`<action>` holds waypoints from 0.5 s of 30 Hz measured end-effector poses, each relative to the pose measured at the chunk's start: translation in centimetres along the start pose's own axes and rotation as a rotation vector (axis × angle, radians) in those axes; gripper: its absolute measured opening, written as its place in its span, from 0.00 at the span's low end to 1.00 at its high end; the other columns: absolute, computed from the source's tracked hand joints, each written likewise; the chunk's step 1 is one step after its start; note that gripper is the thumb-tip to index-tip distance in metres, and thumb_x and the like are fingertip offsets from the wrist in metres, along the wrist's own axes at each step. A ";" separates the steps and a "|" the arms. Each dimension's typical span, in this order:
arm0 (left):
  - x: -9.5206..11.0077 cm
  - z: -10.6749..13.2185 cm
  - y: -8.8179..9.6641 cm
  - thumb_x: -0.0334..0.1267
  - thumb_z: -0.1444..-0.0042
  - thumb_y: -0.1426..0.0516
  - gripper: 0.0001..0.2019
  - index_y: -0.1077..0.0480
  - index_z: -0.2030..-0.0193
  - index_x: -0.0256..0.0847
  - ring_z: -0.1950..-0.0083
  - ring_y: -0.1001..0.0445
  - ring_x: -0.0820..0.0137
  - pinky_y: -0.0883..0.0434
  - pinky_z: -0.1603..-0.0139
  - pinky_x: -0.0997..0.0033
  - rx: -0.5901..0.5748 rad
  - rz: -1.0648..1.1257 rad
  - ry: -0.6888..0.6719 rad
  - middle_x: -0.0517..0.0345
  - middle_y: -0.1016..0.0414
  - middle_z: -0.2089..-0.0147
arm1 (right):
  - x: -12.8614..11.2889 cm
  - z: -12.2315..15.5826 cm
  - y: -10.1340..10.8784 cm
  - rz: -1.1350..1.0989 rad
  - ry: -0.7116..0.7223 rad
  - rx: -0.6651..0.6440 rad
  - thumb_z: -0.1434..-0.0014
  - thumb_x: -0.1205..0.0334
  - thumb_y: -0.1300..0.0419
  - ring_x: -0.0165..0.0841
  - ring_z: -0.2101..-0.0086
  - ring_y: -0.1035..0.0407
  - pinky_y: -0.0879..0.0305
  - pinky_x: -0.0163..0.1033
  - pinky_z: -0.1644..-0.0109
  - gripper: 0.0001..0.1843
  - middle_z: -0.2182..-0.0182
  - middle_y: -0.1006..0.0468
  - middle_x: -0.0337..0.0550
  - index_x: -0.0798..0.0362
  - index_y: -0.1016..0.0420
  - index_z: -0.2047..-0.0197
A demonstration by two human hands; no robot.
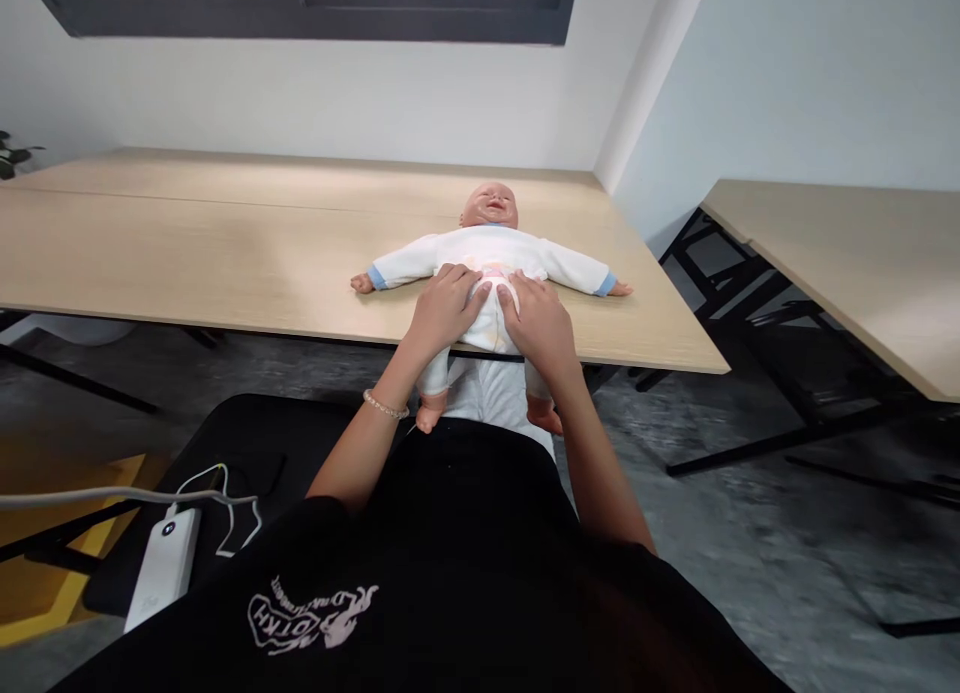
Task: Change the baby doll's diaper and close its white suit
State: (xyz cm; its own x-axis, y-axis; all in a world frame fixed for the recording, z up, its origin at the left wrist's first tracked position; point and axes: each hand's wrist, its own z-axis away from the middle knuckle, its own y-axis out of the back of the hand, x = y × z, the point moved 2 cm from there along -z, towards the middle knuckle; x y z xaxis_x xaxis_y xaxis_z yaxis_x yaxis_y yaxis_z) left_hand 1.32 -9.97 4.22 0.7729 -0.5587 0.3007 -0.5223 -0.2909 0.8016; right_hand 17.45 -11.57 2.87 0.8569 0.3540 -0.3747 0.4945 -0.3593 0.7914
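A baby doll [491, 243] lies on its back at the table's front edge, its head away from me and its arms spread wide. It wears a white outfit with blue cuffs, and its legs hang over the edge toward my lap. My left hand [448, 303] is at one side of the doll's waist, fingers curled over the white cloth and thumb toward the middle. On the other side, my right hand [538, 313] holds the waist in the same way. The two thumbs are close together but apart. Cloth under my palms is hidden.
The light wooden table [225, 243] reaches back to the wall below a dark-framed window [315, 13]. A second table [847, 253] stands at the right. On the black chair [247, 443] at the left lies a white power bank [165, 563] with a cable.
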 end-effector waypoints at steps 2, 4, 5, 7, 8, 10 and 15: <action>-0.4 -0.4 0.1 0.45 0.24 0.56 0.21 0.24 0.48 0.37 0.45 0.28 0.56 0.30 0.38 0.54 -0.028 0.029 0.014 0.44 0.23 0.51 | -0.3 -0.2 0.1 0.035 0.001 0.009 0.23 0.52 0.57 0.53 0.35 0.36 0.44 0.58 0.26 0.31 0.36 0.27 0.63 0.66 0.25 0.37; -0.8 -0.8 0.2 0.45 0.24 0.56 0.21 0.24 0.54 0.39 0.47 0.28 0.56 0.30 0.40 0.55 -0.049 0.069 0.018 0.46 0.23 0.54 | -0.3 -0.2 0.1 0.025 0.013 0.013 0.23 0.51 0.55 0.53 0.36 0.35 0.44 0.59 0.26 0.30 0.37 0.26 0.65 0.66 0.24 0.39; -1.0 -0.9 0.2 0.45 0.24 0.55 0.21 0.25 0.56 0.39 0.48 0.27 0.56 0.30 0.41 0.55 -0.056 0.090 0.013 0.46 0.24 0.56 | -0.2 -0.2 0.1 0.005 0.019 0.017 0.23 0.50 0.55 0.54 0.35 0.35 0.44 0.59 0.26 0.30 0.38 0.26 0.65 0.66 0.24 0.39; -1.3 -1.0 0.3 0.46 0.24 0.55 0.20 0.25 0.58 0.40 0.49 0.27 0.57 0.30 0.41 0.56 -0.062 0.130 -0.011 0.47 0.24 0.58 | 0.1 -0.1 -0.2 -0.051 0.030 0.029 0.24 0.47 0.54 0.54 0.34 0.37 0.45 0.60 0.25 0.32 0.37 0.27 0.66 0.66 0.25 0.38; -1.4 -0.9 0.3 0.46 0.24 0.55 0.20 0.25 0.58 0.41 0.50 0.27 0.57 0.30 0.41 0.56 -0.061 0.148 -0.026 0.48 0.24 0.58 | 0.2 0.0 -0.4 -0.080 0.033 0.032 0.24 0.46 0.53 0.54 0.33 0.38 0.46 0.61 0.25 0.33 0.36 0.28 0.65 0.66 0.26 0.36; -1.5 -0.6 0.3 0.47 0.24 0.55 0.20 0.25 0.55 0.41 0.49 0.26 0.57 0.30 0.40 0.55 -0.055 0.184 -0.041 0.48 0.23 0.57 | 0.4 0.2 -0.9 -0.127 0.028 0.033 0.25 0.42 0.53 0.54 0.30 0.43 0.49 0.64 0.24 0.35 0.32 0.32 0.62 0.62 0.30 0.32; -2.2 -0.1 -0.1 0.49 0.26 0.51 0.20 0.23 0.49 0.40 0.47 0.24 0.58 0.30 0.37 0.55 -0.026 0.347 0.022 0.47 0.20 0.52 | 0.4 0.1 -1.4 -0.205 0.015 0.006 0.28 0.38 0.49 0.52 0.26 0.51 0.54 0.66 0.23 0.36 0.28 0.37 0.57 0.56 0.32 0.29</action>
State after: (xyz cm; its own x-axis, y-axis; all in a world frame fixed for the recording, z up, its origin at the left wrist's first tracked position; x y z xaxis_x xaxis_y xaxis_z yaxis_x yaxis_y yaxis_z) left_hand -0.29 -8.65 3.55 0.5587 -0.6038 0.5685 -0.7462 -0.0669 0.6623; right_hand 17.09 -11.04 1.52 0.7361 0.4332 -0.5201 0.6591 -0.2840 0.6963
